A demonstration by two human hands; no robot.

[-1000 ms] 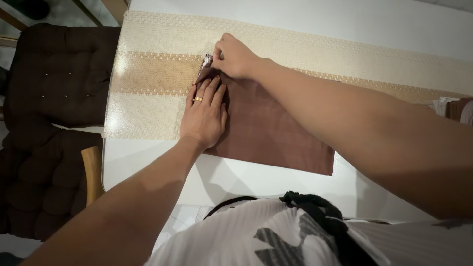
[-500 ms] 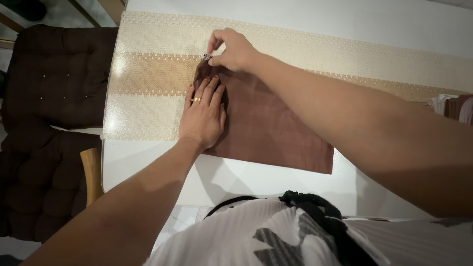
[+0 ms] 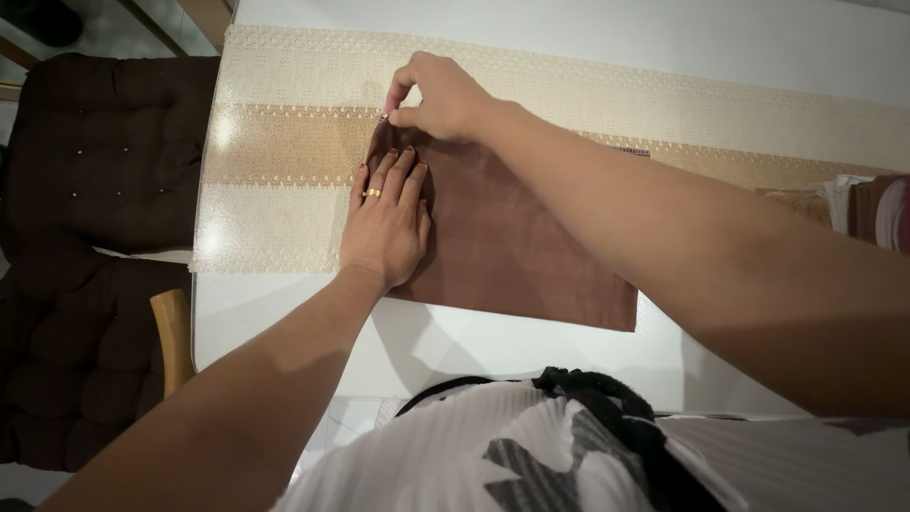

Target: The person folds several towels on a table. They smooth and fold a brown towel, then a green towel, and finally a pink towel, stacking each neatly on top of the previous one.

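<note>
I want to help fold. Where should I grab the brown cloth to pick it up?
Probably the near right corner of the brown cloth, coming from the table's front edge. It lies flat and free there; the left hand presses its left end, and the right hand pinches the far left corner.

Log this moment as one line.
left hand: flat on folded brown cloth | right hand: pinching cloth's far corner | under: cream woven runner

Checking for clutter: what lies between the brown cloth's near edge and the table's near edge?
Head view: only bare white table lies beyond the brown cloth.
</note>
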